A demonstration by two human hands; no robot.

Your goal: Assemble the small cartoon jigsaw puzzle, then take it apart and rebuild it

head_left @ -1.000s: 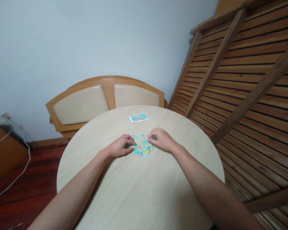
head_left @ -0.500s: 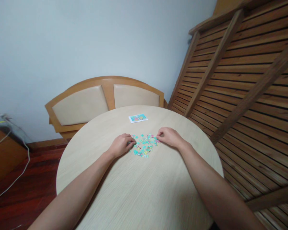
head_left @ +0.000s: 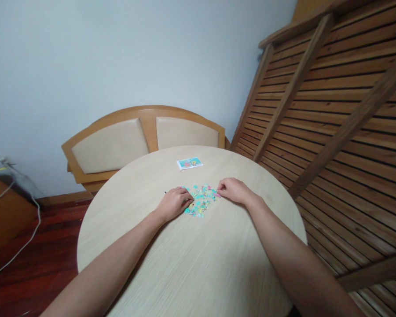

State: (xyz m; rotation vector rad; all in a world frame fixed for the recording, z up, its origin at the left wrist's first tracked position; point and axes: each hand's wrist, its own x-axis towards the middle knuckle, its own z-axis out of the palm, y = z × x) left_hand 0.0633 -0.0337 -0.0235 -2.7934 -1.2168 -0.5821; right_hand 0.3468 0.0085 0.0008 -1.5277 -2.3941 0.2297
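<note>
To the left of the card (head_left: pixel 189 163) and nearer me, a dark speck (head_left: pixel 165 192) showed on the table (head_left: pixel 185 259), just behind my left hand (head_left: pixel 174 204). I think the hand had uncovered it (it was too small to say whether it was a piece). The left hand itself, on the near-left side of the card, had slid rightward in the last half second, so its bent fingers now hid the left edge of the pieces (head_left: pixel 203 205). Thumb and fingertips looked close together, but I could not tell whether they had hold of anything.

The pieces lay loose on the near side of the card, mostly teal with bits of yellow and pink, and reached past its right edge. A second earlier my right hand (head_left: pixel 233 190) had covered some of them; with it drawn off, they stretched farther right, which I judged made single ones easier to pick out.

The right hand, nearer than the card and to its right, had barely shifted since half a second before. Its fingertips were drawn together at a pink piece (head_left: pixel 218 195); whether they pinched it, I could not tell. My hands were apart, the pieces between them.
</note>
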